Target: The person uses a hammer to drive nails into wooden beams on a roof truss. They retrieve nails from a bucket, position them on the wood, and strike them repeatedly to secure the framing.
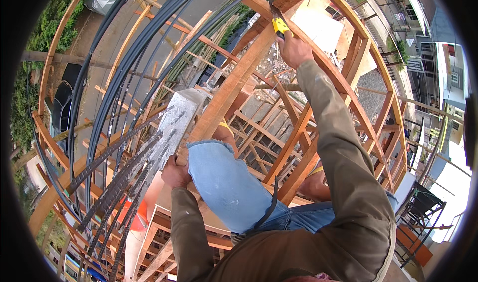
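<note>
My right hand (297, 52) is closed around the yellow and black handle of a handsaw (280, 26). The saw's dark blade points up and away, against the far end of a thick wooden beam (234, 85). That beam slants from beside my left knee to the upper middle of the view. At its near end, my left hand (175, 173) is closed on the wood, with some fingers hidden. My leg in light blue denim (226, 187) lies over or right beside the beam's near part.
Bare rebar rods (117, 190) rise left of my left hand, beside a grey concrete column top (174, 117). Thick black cables (112, 75) run down the left. Wooden framing (294, 150) with open gaps lies below me, and a curved timber rail (376, 65) passes on the right.
</note>
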Motion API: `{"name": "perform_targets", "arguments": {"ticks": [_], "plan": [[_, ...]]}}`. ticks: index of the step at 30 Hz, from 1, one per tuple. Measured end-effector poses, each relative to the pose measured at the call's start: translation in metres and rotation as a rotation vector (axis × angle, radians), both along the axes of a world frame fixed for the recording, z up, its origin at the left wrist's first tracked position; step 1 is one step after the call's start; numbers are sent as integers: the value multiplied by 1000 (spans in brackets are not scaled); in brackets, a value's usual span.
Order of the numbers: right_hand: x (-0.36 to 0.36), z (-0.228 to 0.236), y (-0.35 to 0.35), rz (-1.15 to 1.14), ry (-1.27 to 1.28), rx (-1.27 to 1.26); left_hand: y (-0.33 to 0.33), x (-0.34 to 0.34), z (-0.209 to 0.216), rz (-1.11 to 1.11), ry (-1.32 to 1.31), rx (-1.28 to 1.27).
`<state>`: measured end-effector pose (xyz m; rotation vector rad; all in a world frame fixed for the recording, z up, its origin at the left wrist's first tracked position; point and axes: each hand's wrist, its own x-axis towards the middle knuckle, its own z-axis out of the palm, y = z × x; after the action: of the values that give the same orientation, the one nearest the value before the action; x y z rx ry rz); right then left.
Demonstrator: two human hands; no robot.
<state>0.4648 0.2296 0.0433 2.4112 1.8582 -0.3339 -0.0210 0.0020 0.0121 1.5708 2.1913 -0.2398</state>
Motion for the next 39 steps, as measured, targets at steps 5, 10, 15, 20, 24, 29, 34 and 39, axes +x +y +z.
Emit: {"name": "perform_targets", "arguments": {"ticks": [5,10,15,20,24,29,34,39], "plan": [[-36,46,-149,12,92,82,-12,-14,-20,44,13,20],[26,12,34,53,-25,-2,14,16,-4,-14,-27,-25],[-26,33,-86,2,78,10,-2,3,-8,22,-13,-37],[-19,37,-89,20,66,-59,5,-3,-3,21,-6,18],[14,18,44,51,-51,19,12,7,-5,-48,-15,35],[-33,35,-123,37,23,98,-1,-4,-7,18,-27,-4],[10,20,-63,55,-67,-1,0,-4,-13,-132,15,19],[0,5,11,-33,12,-57,-2,-3,-1,-134,-1,-30]]}}
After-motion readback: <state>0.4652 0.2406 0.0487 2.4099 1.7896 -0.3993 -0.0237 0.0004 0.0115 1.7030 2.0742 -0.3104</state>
